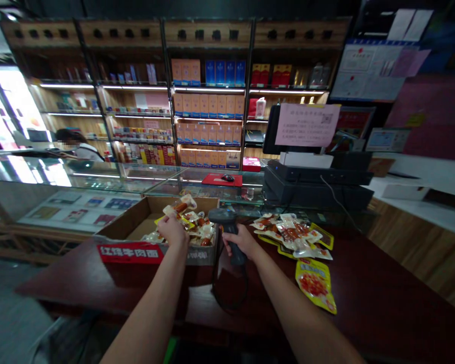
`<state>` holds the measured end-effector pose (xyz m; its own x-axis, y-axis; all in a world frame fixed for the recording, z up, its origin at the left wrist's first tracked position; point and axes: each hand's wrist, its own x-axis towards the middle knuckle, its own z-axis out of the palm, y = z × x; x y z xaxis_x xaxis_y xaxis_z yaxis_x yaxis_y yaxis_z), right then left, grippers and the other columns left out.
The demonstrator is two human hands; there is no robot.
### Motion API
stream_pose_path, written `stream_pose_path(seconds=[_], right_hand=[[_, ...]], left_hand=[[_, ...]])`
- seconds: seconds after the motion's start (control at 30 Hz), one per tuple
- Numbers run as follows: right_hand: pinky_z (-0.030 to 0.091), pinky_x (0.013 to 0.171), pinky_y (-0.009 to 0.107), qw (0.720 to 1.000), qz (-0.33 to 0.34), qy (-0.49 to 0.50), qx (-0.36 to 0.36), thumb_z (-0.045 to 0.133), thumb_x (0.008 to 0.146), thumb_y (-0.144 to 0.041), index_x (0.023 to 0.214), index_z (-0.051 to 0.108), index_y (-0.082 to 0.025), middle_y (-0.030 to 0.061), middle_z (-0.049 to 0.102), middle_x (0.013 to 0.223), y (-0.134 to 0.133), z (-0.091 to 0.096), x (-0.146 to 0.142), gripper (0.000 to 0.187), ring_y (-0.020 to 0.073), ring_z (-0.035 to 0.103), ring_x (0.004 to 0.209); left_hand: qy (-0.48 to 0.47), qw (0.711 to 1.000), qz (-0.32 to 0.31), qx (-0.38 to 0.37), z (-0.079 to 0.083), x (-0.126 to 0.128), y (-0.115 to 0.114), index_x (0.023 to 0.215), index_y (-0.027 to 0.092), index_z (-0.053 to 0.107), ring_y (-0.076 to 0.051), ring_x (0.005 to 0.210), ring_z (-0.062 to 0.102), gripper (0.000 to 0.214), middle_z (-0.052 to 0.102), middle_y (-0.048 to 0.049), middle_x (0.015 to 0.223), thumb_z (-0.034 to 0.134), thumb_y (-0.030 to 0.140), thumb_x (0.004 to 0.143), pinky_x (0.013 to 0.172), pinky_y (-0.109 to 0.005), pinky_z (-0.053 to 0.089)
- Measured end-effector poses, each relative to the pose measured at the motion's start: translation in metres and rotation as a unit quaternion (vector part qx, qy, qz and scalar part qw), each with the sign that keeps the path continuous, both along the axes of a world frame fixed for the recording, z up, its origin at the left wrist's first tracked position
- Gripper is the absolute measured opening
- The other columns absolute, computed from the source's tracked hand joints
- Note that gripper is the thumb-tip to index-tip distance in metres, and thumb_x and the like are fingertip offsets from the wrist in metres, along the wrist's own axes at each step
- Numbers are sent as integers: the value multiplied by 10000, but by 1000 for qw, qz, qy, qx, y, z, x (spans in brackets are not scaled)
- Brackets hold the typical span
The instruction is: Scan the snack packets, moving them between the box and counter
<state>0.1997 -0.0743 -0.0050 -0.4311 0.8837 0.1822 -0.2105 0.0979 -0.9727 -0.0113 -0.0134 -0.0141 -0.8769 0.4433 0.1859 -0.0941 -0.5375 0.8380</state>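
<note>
My left hand reaches into an open cardboard box and is closed on a small snack packet held above the pile of packets inside. My right hand grips the handle of a dark handheld barcode scanner, whose head points toward the box. Its cable loops down over the dark red counter. Right of the scanner lies a heap of clear and yellow snack packets, and one yellow packet lies apart, nearer to me.
A cash register with a monitor and pink notice stands at the back right. Glass display counters run to the left, with a person behind them. Lit shelves of boxed goods fill the back wall. A red mouse pad lies on the glass.
</note>
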Motion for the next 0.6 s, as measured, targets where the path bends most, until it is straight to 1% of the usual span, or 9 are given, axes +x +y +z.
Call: stream_pose_path(seconds=[0.07, 0.1, 0.17, 0.23, 0.3, 0.37, 0.43, 0.53, 0.6], right_hand=[[433, 310, 207, 1000, 17, -10, -2, 706, 617, -320, 678, 538, -155, -50, 557, 465, 1, 2, -6, 243, 97, 499, 330], [434, 312, 207, 1000, 21, -13, -3, 706, 616, -321, 671, 534, -156, -51, 555, 463, 0, 2, -7, 245, 97, 501, 330], [441, 318, 209, 1000, 21, -14, -5, 708, 615, -321, 702, 537, -160, -56, 558, 468, 0, 1, -7, 251, 96, 501, 332], [446, 322, 212, 1000, 12, -11, -6, 707, 615, -321, 766, 544, -164, -62, 561, 476, 0, -1, -4, 272, 96, 500, 335], [448, 323, 212, 1000, -6, -8, -7, 706, 620, -319, 811, 548, -166, -66, 562, 479, 0, -6, 4, 291, 96, 498, 335], [443, 317, 209, 999, -33, -5, -8, 703, 629, -319, 786, 554, -160, -59, 567, 481, -1, -12, 15, 268, 92, 491, 328], [442, 312, 207, 998, -69, 3, -6, 698, 639, -323, 731, 557, -156, -50, 572, 487, -2, -17, 31, 238, 88, 487, 326], [454, 322, 210, 990, -138, 31, -1, 699, 646, -333, 696, 554, -161, -50, 565, 488, -7, -26, 61, 230, 92, 498, 347], [460, 335, 209, 981, -188, 52, -1, 693, 661, -345, 676, 551, -163, -46, 562, 490, -11, -32, 82, 232, 89, 498, 354]], left_hand=[[-36, 998, 44, 9, 3, -4, -5, 892, 154, 435, -156, 880, 569, 216, 533, -40, 891, 520, 153, 693, 835, -343, 448], [-36, 997, 61, 22, 5, -5, -8, 947, 153, 427, -166, 990, 549, 295, 532, -68, 989, 511, 93, 671, 910, -352, 415], [-2, 995, 81, 56, 11, -4, -14, 1041, 151, 406, -165, 1180, 445, 442, 482, -105, 1158, 474, 3, 630, 1033, -345, 308], [43, 991, 92, 87, 17, 1, -20, 1095, 149, 403, -157, 1267, 356, 519, 439, -111, 1244, 456, -29, 611, 1090, -327, 220], [83, 987, 75, 119, 21, 14, -25, 1116, 154, 421, -154, 1277, 345, 527, 440, -101, 1262, 463, -24, 621, 1101, -324, 201], [114, 984, 27, 135, 23, 33, -30, 1101, 166, 459, -162, 1252, 380, 472, 459, -91, 1254, 487, 12, 655, 1083, -333, 244], [143, 981, -48, 125, 19, 59, -33, 1053, 175, 505, -177, 1210, 429, 376, 475, -91, 1245, 520, 73, 691, 1038, -340, 314], [162, 964, -198, 67, 3, 105, -30, 970, 169, 550, -186, 1076, 536, 263, 553, -101, 1141, 572, 161, 708, 944, -337, 408], [144, 935, -324, -4, -11, 136, -24, 919, 155, 560, -173, 892, 611, 229, 616, -89, 971, 612, 202, 701, 826, -320, 474]])
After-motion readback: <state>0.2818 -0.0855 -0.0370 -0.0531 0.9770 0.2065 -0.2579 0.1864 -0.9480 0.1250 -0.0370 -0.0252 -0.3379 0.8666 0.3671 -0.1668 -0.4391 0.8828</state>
